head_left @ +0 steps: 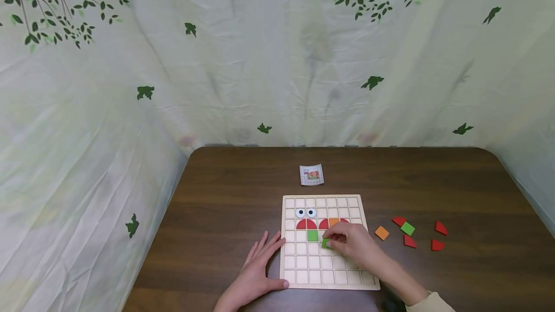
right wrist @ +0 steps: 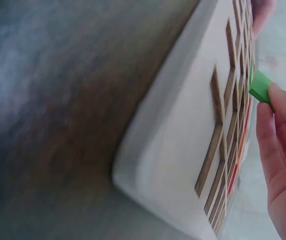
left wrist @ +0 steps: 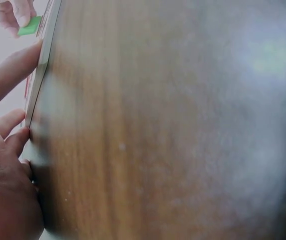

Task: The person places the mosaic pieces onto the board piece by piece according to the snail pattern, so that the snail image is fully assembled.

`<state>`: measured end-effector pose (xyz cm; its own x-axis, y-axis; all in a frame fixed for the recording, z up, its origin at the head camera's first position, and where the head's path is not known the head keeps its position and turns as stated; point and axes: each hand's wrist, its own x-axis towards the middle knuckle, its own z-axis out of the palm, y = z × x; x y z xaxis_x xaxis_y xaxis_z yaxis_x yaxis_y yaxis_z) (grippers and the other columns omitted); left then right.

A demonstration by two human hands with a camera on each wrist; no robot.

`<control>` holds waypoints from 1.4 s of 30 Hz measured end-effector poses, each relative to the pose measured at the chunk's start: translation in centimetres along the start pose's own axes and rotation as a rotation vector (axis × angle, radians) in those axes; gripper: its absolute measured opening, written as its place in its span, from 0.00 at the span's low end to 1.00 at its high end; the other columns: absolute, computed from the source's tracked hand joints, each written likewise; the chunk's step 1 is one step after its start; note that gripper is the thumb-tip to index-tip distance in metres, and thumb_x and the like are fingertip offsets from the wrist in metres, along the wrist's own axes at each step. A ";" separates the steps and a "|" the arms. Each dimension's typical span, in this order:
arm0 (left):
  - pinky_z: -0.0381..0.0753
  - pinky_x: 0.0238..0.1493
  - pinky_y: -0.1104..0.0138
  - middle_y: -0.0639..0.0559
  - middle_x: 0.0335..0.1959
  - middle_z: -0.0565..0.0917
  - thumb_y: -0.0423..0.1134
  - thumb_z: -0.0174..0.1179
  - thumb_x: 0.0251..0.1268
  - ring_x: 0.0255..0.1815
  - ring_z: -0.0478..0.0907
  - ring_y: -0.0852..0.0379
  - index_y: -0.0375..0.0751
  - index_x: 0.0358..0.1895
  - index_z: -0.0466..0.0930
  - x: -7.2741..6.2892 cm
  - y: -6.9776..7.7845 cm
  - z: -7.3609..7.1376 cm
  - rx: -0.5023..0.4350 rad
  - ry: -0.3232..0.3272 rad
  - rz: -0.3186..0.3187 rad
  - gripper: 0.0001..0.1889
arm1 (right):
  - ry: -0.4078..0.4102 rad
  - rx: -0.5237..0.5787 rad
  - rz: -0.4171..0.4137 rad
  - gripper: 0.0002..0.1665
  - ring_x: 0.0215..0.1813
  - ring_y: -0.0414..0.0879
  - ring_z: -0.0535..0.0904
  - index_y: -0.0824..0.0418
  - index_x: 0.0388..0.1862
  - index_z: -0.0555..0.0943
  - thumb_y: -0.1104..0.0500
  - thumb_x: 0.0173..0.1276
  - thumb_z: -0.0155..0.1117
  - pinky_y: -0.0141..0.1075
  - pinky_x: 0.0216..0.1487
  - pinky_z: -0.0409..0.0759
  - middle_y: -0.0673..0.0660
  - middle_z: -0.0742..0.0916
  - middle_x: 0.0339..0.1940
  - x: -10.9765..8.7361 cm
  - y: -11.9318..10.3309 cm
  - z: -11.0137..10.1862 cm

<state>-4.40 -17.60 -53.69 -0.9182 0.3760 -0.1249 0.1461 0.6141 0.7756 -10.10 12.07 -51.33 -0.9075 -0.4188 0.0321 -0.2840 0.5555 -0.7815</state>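
Presently, tile-setting, I judge: my right hand [head_left: 356, 245] pinching a green tile [right wrist: 261, 87] over the gridded board [head_left: 314, 263], left hand [head_left: 259, 267] spread at its left edge, square seating needed next.

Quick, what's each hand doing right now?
Left hand: open, touching the edge of the grid board.
Right hand: closed, pinching a green square piece.

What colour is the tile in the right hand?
Green; the held tile shows best in the right wrist view.
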 end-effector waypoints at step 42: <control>0.34 0.71 0.47 0.56 0.78 0.57 0.52 0.76 0.45 0.79 0.39 0.45 0.50 0.74 0.65 0.1 0.2 0.0 0.007 0.000 0.002 0.48 | 0.068 -0.124 0.052 0.15 0.37 0.36 0.76 0.45 0.43 0.86 0.63 0.60 0.73 0.32 0.37 0.79 0.40 0.84 0.41 -3.5 3.7 -5.1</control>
<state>-4.45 -17.46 -53.60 -0.9180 0.3772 -0.1226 0.1508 0.6179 0.7717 -9.53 19.30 -51.14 -0.9396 -0.3400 0.0391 -0.2684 0.6611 -0.7007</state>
